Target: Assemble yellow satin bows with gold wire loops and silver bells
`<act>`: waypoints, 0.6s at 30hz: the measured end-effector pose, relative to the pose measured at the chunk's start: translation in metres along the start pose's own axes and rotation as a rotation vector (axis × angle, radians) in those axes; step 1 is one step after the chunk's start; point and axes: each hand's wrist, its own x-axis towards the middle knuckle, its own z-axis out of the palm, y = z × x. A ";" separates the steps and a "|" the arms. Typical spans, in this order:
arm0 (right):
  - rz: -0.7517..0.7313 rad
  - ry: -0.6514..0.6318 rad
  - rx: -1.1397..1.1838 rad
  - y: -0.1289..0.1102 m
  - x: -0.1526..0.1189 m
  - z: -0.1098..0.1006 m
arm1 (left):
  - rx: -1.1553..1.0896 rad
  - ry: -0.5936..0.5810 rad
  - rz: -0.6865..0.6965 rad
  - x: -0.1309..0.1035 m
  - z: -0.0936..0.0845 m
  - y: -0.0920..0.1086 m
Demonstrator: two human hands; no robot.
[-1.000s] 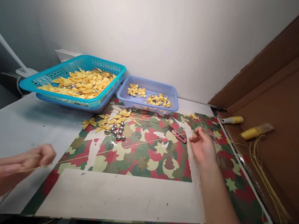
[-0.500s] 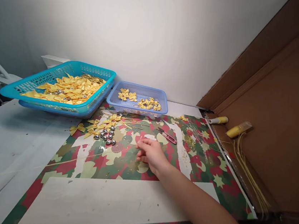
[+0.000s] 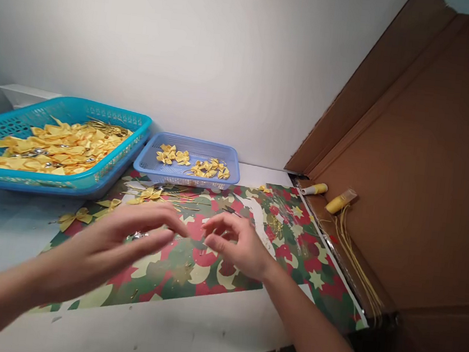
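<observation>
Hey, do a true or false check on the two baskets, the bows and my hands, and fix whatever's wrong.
1. The periwinkle basket holds yellow bows. True.
2. The turquoise basket is right of the periwinkle one. False: the turquoise basket is on the left.
3. The right hand is over the patterned sheet. True.
4. The left hand is clenched into a fist. False: the left hand is open, thumb and fingers apart.
</observation>
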 end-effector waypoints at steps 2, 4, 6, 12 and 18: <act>0.005 -0.053 -0.019 0.000 -0.004 -0.001 | 0.043 -0.168 0.076 0.024 0.017 0.007; 0.006 -0.016 -0.051 0.005 -0.006 -0.003 | 0.061 -0.209 0.095 0.037 0.033 0.010; -0.008 0.022 -0.095 0.010 -0.007 -0.007 | 0.077 -0.195 0.106 0.043 0.043 0.009; -0.130 -0.009 -0.394 0.023 -0.007 -0.027 | 0.119 -0.155 0.183 0.046 0.057 -0.004; -0.234 -0.152 -0.690 0.042 -0.008 -0.036 | 0.049 -0.185 0.197 0.048 0.075 -0.016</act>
